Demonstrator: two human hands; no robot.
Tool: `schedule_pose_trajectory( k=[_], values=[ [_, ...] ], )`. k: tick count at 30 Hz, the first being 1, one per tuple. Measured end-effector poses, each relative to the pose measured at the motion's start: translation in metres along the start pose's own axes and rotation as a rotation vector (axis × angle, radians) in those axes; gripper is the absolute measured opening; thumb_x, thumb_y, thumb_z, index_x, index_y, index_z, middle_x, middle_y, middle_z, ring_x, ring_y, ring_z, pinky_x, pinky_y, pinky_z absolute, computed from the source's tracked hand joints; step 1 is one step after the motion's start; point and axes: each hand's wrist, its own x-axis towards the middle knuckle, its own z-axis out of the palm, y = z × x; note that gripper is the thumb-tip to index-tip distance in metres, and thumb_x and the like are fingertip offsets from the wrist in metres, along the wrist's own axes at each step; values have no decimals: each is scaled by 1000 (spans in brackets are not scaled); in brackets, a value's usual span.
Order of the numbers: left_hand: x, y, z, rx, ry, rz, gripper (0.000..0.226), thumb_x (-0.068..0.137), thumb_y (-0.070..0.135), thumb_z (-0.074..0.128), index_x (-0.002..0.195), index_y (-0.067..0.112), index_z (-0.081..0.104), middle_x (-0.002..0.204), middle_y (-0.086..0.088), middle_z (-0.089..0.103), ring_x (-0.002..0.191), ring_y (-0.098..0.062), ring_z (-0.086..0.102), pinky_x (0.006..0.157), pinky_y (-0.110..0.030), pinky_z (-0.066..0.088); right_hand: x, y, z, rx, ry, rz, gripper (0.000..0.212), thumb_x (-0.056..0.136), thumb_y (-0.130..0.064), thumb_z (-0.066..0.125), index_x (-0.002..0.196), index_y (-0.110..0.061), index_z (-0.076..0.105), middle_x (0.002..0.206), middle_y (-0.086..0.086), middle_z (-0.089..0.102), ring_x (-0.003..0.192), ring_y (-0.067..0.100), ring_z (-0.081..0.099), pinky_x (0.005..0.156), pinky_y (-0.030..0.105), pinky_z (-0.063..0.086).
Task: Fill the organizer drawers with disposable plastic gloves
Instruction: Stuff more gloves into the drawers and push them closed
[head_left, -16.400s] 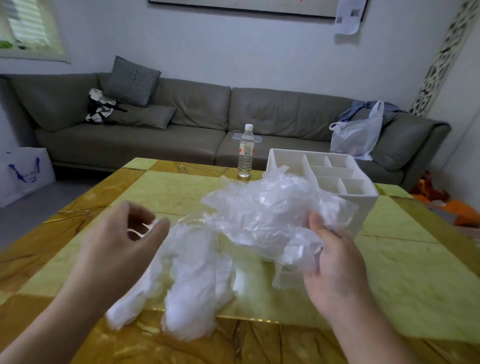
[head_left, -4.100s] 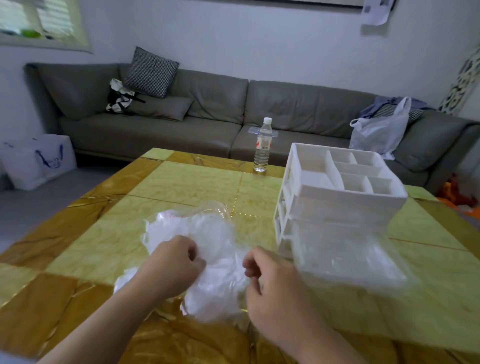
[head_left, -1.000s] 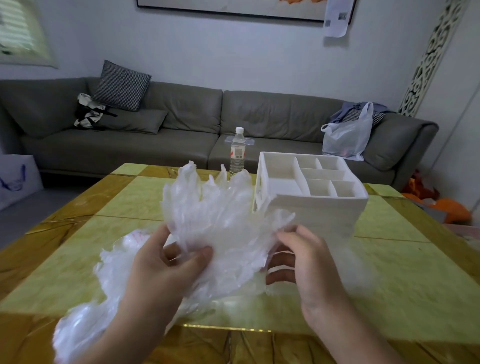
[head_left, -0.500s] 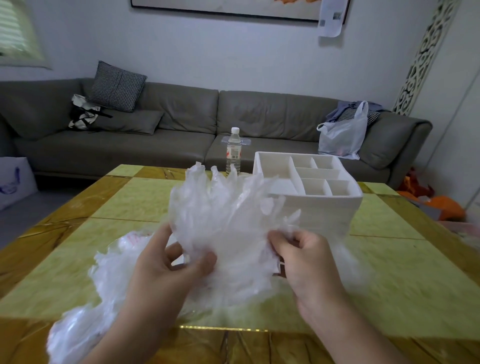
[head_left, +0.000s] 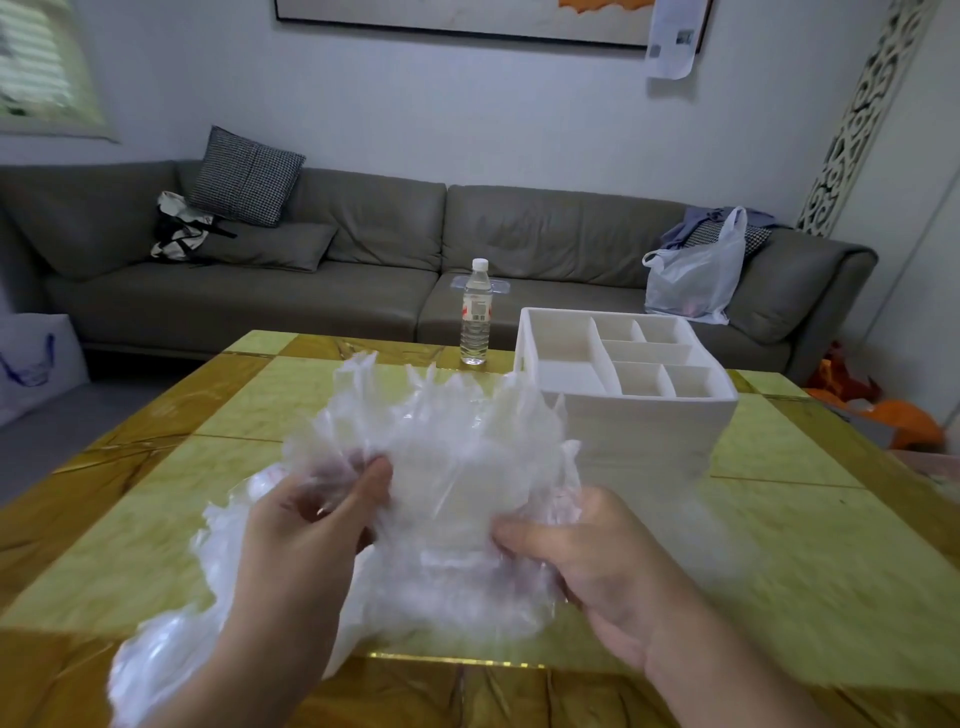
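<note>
A crumpled bunch of clear disposable plastic gloves (head_left: 441, 457) is held up over the table between both hands. My left hand (head_left: 306, 525) grips its left side, thumb on top. My right hand (head_left: 587, 556) grips its right lower edge with curled fingers. More gloves lie in a loose pile (head_left: 171, 644) on the table at the lower left. The white organizer (head_left: 649, 421) stands behind the bunch to the right, its top compartments bare. Its drawer fronts are hidden behind the gloves and blurred.
The yellow-green and amber marble table (head_left: 779, 545) stretches around the work. A water bottle (head_left: 476, 314) stands at the far edge. Behind it is a grey sofa (head_left: 363, 249) with a white plastic bag (head_left: 696, 275) on it. A white shopping bag (head_left: 31, 358) sits on the floor, left.
Over the last second my two hands drew closer around the raised bunch of gloves, the right hand closing its fingers on the lower right edge. The bunch spread wider.
</note>
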Motion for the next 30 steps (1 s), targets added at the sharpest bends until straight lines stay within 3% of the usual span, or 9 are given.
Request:
schedule_pose_trajectory(
  k=[3,6,12,15,17,19,22,26,30],
  values=[
    [0,0,0,20,-188,-280,49,76,42,86,91,-2,71,82,-9,74,70,-25,69,66,-35,56,2,1,1,-40,105,-130,7,89,1,79,90,-6,80,87,12,82,76,28,80,64,39,64],
    [-7,-4,5,86,-380,-436,30,75,21,87,86,-5,76,86,-19,78,77,-40,76,75,-49,63,3,1,0,-178,190,-190,5,91,-12,80,89,-7,80,84,8,81,80,29,80,79,48,64],
    [-10,-3,5,245,-450,-269,13,81,7,87,84,0,77,81,-19,77,73,-34,76,73,-45,65,0,-5,0,-229,371,-147,64,92,-43,78,50,-19,36,50,2,33,44,19,34,46,27,29],
    [-16,0,9,252,-458,-241,26,86,17,82,60,18,77,63,5,72,64,-18,73,79,-45,63,1,-4,-2,-239,324,-138,65,92,-49,76,46,-17,43,50,6,42,47,19,47,54,31,40],
    [-17,-1,11,154,-412,-250,20,84,23,79,68,12,79,74,-2,77,72,-22,76,79,-44,62,0,-4,-2,-271,286,-135,66,92,-51,75,48,-10,50,48,6,49,48,20,53,55,31,44],
    [-15,-5,11,94,-363,-218,17,87,25,77,77,11,81,83,-14,78,74,-27,76,69,-37,61,-3,-6,-3,-271,258,-134,65,94,-50,73,49,-10,51,45,3,51,44,17,53,52,25,43],
    [-12,-10,11,89,-270,-160,31,90,20,75,59,14,76,62,-6,68,48,-13,63,44,-20,47,-4,-9,-3,-151,249,-166,46,96,-36,75,64,-7,58,56,8,59,51,21,63,57,35,52],
    [-6,-15,9,45,-260,-206,28,89,31,74,79,5,80,86,-21,77,74,-34,76,65,-35,58,-2,-5,-2,-161,322,-211,48,98,-28,75,68,4,56,59,7,51,46,22,64,54,44,58],
    [-7,-18,8,95,-267,-209,40,86,46,76,82,7,80,88,-20,78,79,-38,77,76,-47,61,-5,-8,1,-211,331,-221,61,101,-46,65,60,-1,53,57,7,43,41,14,54,49,31,53]
  ],
)
